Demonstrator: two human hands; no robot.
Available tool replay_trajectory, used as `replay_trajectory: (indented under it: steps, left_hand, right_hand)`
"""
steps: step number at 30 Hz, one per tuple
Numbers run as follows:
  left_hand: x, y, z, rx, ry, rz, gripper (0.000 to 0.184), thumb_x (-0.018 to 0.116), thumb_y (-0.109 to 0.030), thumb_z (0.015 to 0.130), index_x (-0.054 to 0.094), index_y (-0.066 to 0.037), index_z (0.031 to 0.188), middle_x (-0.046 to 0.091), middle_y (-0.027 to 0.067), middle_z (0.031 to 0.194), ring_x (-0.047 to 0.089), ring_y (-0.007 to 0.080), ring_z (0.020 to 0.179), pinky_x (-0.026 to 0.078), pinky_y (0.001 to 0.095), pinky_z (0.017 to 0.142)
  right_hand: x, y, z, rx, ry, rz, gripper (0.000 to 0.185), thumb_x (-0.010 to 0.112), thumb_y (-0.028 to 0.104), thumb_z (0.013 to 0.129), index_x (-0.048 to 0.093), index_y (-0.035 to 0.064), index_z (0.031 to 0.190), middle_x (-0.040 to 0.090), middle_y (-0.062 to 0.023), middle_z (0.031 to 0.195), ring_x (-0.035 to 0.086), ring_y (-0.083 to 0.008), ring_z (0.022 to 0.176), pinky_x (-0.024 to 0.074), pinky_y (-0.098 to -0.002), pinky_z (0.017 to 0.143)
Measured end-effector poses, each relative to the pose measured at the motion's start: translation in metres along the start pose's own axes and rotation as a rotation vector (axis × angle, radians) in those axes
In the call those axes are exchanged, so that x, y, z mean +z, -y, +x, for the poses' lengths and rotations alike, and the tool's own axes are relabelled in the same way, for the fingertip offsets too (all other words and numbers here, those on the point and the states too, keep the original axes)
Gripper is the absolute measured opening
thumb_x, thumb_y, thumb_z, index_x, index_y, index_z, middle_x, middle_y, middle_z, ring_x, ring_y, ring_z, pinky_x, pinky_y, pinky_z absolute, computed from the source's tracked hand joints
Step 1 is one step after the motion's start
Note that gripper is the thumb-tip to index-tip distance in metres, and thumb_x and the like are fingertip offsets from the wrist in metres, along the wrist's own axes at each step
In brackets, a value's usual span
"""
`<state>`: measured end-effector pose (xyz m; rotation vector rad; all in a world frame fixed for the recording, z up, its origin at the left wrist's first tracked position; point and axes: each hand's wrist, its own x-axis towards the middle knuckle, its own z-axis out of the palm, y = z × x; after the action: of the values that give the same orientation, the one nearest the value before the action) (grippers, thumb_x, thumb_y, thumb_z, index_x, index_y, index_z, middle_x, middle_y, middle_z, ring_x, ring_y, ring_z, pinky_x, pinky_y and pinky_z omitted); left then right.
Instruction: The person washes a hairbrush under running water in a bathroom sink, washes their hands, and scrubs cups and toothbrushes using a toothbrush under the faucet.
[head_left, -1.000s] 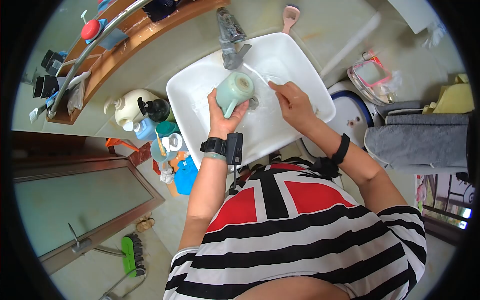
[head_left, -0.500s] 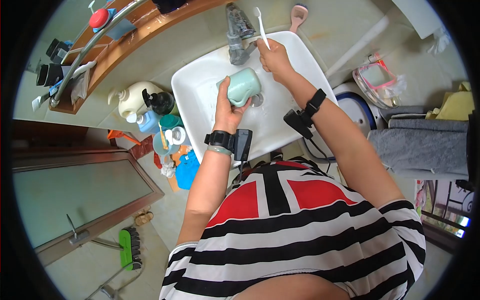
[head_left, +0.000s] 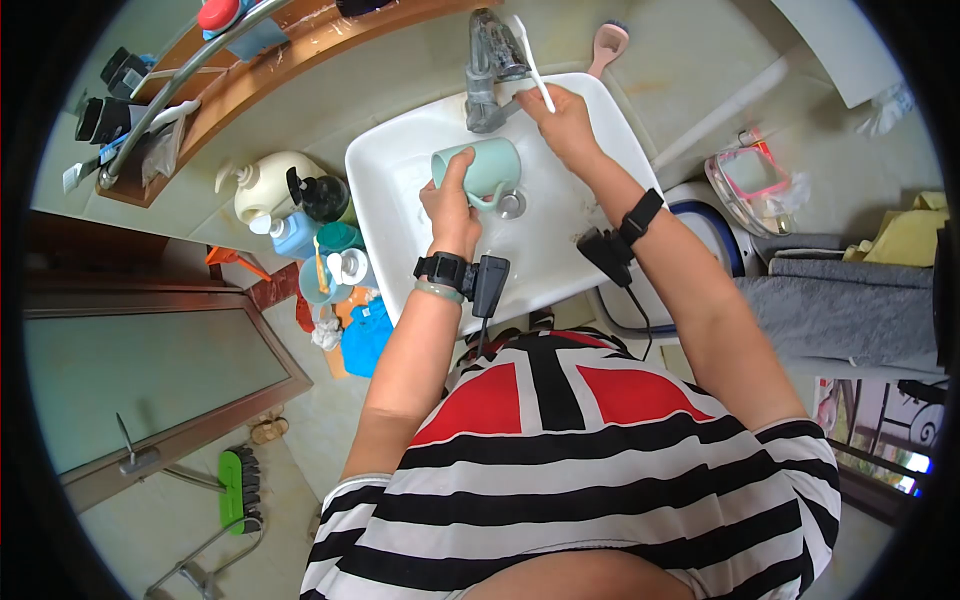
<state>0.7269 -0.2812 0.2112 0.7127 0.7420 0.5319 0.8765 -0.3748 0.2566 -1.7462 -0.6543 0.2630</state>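
Over the white sink, my left hand grips a pale green mug. The mug lies tipped on its side, its handle towards me near the drain. Between the fingers of my right hand is a white toothbrush, pointing up and away from me. The fingertips of that hand are at the lever of the metal faucet and seem to touch it. I cannot make out any running water.
Left of the sink stand a cream pump bottle, a black pump bottle and a blue bottle. A pink brush leans behind the sink. A wooden shelf runs along the upper left. Grey towels hang at the right.
My left hand has turned the mug so that its side and handle show differently. My right hand stays by the faucet lever with the toothbrush. The whole view has shifted slightly.
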Motion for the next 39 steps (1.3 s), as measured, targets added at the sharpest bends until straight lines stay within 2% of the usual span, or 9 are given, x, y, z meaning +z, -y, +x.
replay_trajectory:
  steps: [5,8,10,16,18,21,27,31,39]
  left_hand:
    - [0.001,0.0,0.004,0.008,-0.078,0.01,0.074,0.08,-0.031,0.067,0.039,0.009,0.115,0.055,0.0164,0.1,0.061,0.0219,0.079,0.052,0.0334,0.055]
    - [0.004,-0.009,-0.003,-0.031,-0.074,0.095,0.052,0.075,-0.036,0.074,0.054,-0.003,0.108,0.061,0.0107,0.097,0.064,0.0201,0.084,0.055,0.0355,0.066]
    - [0.003,-0.01,-0.006,-0.037,-0.043,0.152,0.066,0.075,-0.041,0.073,0.047,-0.001,0.117,0.059,0.012,0.1,0.064,0.0226,0.085,0.055,0.0386,0.067]
    - [0.003,-0.016,-0.02,-0.017,0.004,0.218,0.09,0.075,-0.046,0.071,0.03,0.002,0.133,0.054,0.0159,0.112,0.062,0.0251,0.093,0.055,0.0422,0.07]
    - [0.006,-0.019,-0.023,-0.016,0.012,0.222,0.089,0.076,-0.044,0.071,0.031,0.001,0.133,0.054,0.0158,0.113,0.061,0.0248,0.094,0.054,0.0399,0.072]
    - [0.01,-0.019,-0.02,0.041,0.047,0.246,0.081,0.078,-0.037,0.07,0.038,0.001,0.13,0.055,0.0143,0.11,0.06,0.0216,0.092,0.052,0.034,0.07]
    - [0.018,-0.016,-0.013,0.261,0.146,0.384,0.071,0.081,-0.026,0.068,0.048,0.004,0.123,0.06,0.0136,0.103,0.061,0.0188,0.086,0.05,0.0288,0.073]
    - [0.014,-0.028,-0.006,0.331,0.118,0.424,0.069,0.08,-0.022,0.068,0.049,0.006,0.123,0.061,0.0145,0.102,0.062,0.0189,0.087,0.05,0.029,0.076]
    - [0.02,-0.036,-0.018,0.232,0.125,0.353,0.069,0.08,-0.02,0.069,0.048,0.007,0.124,0.061,0.0144,0.103,0.062,0.0189,0.087,0.051,0.0297,0.075]
  right_hand:
    - [0.0,0.003,-0.017,-0.051,-0.027,0.011,0.023,0.062,0.021,0.087,0.066,-0.0008,0.093,0.063,-0.0033,0.076,0.052,-0.0101,0.07,0.0434,-0.0254,0.065]
    - [-0.002,0.013,-0.037,-0.159,-0.097,0.061,0.023,0.059,0.018,0.089,0.065,-0.0013,0.1,0.065,-0.0042,0.084,0.055,-0.0107,0.075,0.0452,-0.0255,0.07]
    - [-0.011,0.011,-0.061,-0.236,-0.131,0.1,0.025,0.057,0.017,0.09,0.064,-0.0017,0.104,0.066,-0.0047,0.088,0.056,-0.0108,0.078,0.0458,-0.0255,0.072]
    - [-0.073,-0.009,-0.097,-0.237,0.37,-0.344,0.032,0.055,0.011,0.089,0.061,0.0155,0.12,0.064,-0.0076,0.083,0.057,-0.0169,0.071,0.0461,-0.0276,0.068]
    - [-0.084,-0.001,-0.085,-0.295,0.557,-0.629,0.035,0.054,0.012,0.087,0.062,0.0272,0.118,0.06,-0.0078,0.075,0.058,-0.0225,0.069,0.0458,-0.0318,0.063]
    - [-0.077,0.018,-0.077,-0.394,0.642,-0.835,0.039,0.053,0.011,0.085,0.062,0.0299,0.118,0.06,-0.0071,0.074,0.061,-0.0246,0.072,0.0463,-0.0351,0.06]
    - [-0.039,0.052,-0.08,-0.559,0.68,-1.181,0.048,0.055,0.009,0.076,0.061,0.0301,0.119,0.062,-0.0082,0.075,0.063,-0.0259,0.067,0.0481,-0.0379,0.059]
    - [-0.082,0.067,-0.061,-0.558,0.641,-1.204,0.044,0.057,0.009,0.075,0.064,0.0279,0.114,0.062,-0.0082,0.074,0.063,-0.0258,0.064,0.0473,-0.0384,0.056]
    - [-0.056,0.067,-0.07,-0.677,0.591,-1.152,0.043,0.058,0.007,0.073,0.066,0.0265,0.11,0.06,-0.0056,0.07,0.061,-0.0245,0.06,0.0473,-0.0367,0.053]
